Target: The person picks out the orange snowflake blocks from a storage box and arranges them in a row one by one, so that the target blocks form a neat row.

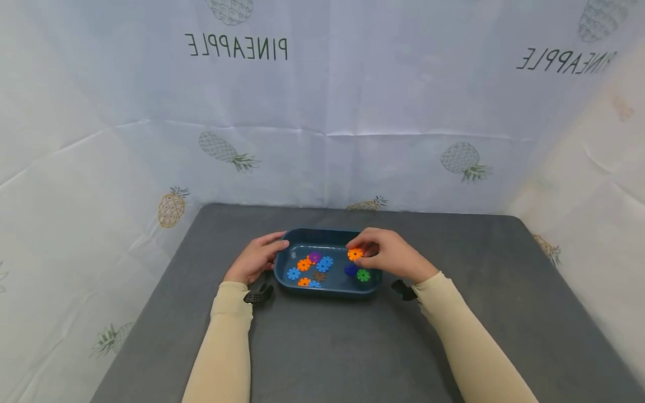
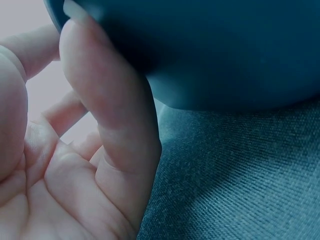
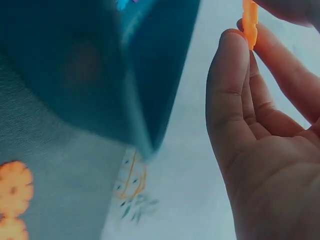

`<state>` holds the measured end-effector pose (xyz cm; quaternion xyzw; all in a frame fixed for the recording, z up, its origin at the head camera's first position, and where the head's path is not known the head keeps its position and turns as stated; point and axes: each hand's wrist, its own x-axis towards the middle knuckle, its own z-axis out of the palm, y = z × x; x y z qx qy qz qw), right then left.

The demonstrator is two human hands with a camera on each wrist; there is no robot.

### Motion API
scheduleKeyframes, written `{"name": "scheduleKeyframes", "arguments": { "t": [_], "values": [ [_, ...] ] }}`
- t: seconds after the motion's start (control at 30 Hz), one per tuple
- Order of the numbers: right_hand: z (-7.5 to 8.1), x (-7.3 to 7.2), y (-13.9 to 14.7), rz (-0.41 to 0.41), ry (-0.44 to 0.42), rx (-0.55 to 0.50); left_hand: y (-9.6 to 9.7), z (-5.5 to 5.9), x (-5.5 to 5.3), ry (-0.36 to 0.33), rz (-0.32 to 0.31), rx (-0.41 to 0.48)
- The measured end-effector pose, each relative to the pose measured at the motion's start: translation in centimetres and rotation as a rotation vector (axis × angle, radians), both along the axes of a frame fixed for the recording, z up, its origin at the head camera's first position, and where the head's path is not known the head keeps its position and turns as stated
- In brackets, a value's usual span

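Observation:
A dark blue tray [image 1: 327,292] holds several snowflake-shaped plastic building discs. At its left end my left hand [image 1: 256,258] grips the rim, thumb over the edge and the other fingers along the outside; in the left wrist view the tray wall [image 2: 225,55] rises beside the thumb. My right hand [image 1: 390,254] is over the tray's right end. Between thumb and fingertips it pinches an orange snowflake disc [image 1: 355,254], seen edge-on in the right wrist view. Below that hand are a green disc [image 1: 363,275] and a dark blue disc [image 1: 350,270].
Orange, purple, brown and light blue discs [image 1: 293,273] lie on the tray's left side. Orange discs [image 3: 14,190] show on the grey surface in the right wrist view. The grey table [image 1: 327,347] meets a pineapple-print cloth [image 1: 327,168] behind.

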<state>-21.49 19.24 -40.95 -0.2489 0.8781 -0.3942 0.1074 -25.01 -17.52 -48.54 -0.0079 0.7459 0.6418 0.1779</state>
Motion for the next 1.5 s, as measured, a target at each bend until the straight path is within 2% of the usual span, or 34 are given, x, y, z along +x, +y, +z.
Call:
{"name": "scheduleKeyframes", "arguments": {
  "t": [0.1,0.2,0.4,0.6,0.93,1.5],
  "values": [
    [-0.8,0.4,2.2,-0.082,0.001,-0.071,0.1,0.0,-0.1,0.016,-0.005,-0.002],
    [-1.6,0.7,4.8,-0.171,0.010,-0.091,0.2,-0.1,-0.2,0.012,-0.005,0.010],
    [-3.7,0.5,9.3,-0.310,0.026,-0.017,0.2,-0.1,-0.1,0.000,-0.009,0.018],
    [-5.1,0.2,11.4,-0.399,-0.004,0.070,0.0,-0.3,0.0,0.003,-0.019,0.013],
    [-6.2,0.0,12.4,-0.433,-0.051,0.184,0.1,-0.3,-0.3,-0.012,-0.007,-0.001],
    [-6.7,-0.2,12.5,-0.423,-0.083,0.195,0.1,0.0,-0.1,-0.023,-0.011,0.007]
  ]
}}
